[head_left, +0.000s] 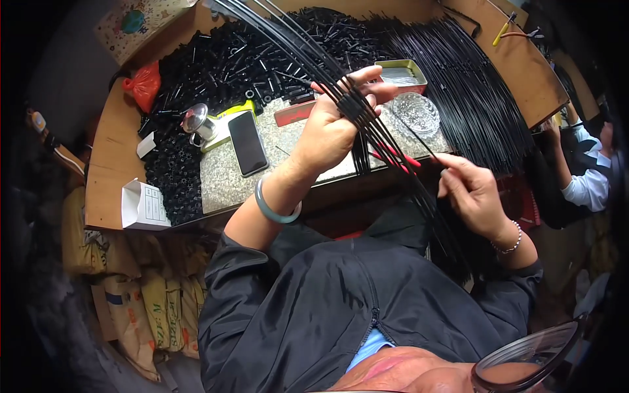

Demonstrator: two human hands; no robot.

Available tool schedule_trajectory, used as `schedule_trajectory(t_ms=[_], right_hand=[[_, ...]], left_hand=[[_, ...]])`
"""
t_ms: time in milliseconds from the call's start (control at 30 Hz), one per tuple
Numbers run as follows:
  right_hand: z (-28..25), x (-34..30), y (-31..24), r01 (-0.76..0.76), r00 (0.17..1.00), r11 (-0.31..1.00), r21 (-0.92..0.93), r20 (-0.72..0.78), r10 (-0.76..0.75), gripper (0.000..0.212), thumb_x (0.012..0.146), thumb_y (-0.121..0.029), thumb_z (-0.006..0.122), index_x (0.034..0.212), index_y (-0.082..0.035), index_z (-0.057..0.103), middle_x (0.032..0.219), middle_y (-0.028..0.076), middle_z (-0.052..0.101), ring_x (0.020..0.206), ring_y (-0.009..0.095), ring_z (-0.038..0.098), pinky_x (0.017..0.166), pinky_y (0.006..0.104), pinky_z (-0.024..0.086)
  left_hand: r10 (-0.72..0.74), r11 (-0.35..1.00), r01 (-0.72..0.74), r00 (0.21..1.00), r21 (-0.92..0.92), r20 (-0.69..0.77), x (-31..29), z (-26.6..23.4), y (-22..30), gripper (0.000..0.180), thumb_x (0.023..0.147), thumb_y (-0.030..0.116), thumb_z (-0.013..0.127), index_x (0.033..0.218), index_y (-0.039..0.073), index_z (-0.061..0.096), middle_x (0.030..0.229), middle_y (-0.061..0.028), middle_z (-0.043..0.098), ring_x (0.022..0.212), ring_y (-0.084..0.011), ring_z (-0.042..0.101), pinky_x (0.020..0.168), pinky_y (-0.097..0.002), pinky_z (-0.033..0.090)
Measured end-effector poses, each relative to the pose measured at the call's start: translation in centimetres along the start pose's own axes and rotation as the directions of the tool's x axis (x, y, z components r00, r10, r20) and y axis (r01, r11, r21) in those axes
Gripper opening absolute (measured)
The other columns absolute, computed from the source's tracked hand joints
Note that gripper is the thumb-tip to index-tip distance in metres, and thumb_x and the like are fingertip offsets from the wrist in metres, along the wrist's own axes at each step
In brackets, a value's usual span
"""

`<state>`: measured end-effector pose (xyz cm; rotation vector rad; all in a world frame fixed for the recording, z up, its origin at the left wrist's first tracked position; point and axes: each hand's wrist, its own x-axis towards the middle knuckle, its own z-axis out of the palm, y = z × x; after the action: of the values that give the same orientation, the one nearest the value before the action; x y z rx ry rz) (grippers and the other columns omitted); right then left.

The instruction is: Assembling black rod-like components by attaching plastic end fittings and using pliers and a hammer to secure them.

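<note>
My left hand [329, 134] is closed around a bundle of long thin black rods [288, 40], which look like umbrella ribs. The bundle slants from the upper middle down toward my lap, with a dark collar [352, 103] at the grip. One finger of this hand sticks out and is slightly blurred. Thumb and fingers of my right hand [473, 194] pinch the end of a single thin black rod [415, 135] that reaches up toward the bundle. Red handles [396, 159] of a tool show behind the rods at the table's front edge; its head is hidden.
Black tubular parts [262, 52] are heaped at the back, and black rods [458, 92] lie at the right. A phone [247, 144], a metal cup [198, 123], a glass dish [416, 114] and a tin [403, 75] stand near my hands. Someone's sleeve [586, 190] shows far right.
</note>
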<state>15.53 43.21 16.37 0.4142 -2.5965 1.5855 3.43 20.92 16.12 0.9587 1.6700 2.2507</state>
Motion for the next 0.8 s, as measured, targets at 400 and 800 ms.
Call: schedule_trajectory(t_ms=[400, 800], right_hand=[[2.0, 1.5, -1.6, -0.525, 0.752, 0.732, 0.434, 0.639, 0.161, 0.025, 0.092, -0.013, 0.048, 0.113, 0.001, 0.046, 0.070, 0.007, 0.055, 0.055, 0.010, 0.051, 0.053, 0.0231, 0.042], [5.0, -1.6, 0.4, -0.166, 0.946, 0.939, 0.302, 0.318, 0.065, 0.019, 0.096, -0.013, 0.037, 0.094, 0.000, 0.051, 0.058, -0.002, 0.042, 0.049, 0.004, 0.036, 0.047, 0.0194, 0.031]], left_hand=[[0.078, 0.991, -0.067, 0.993, 0.113, -0.094, -1.6, -0.8, 0.6, 0.027, 0.091, 0.007, 0.049, 0.115, -0.005, 0.054, 0.103, -0.0182, 0.064, 0.101, -0.0230, 0.061, 0.089, -0.0302, 0.046], [0.274, 0.156, -0.335, 0.919, 0.929, 0.285, -1.6, -11.0, -10.3, 0.023, 0.075, -0.001, 0.056, 0.093, 0.010, 0.065, 0.082, -0.0114, 0.065, 0.075, -0.0290, 0.063, 0.066, -0.0346, 0.052]])
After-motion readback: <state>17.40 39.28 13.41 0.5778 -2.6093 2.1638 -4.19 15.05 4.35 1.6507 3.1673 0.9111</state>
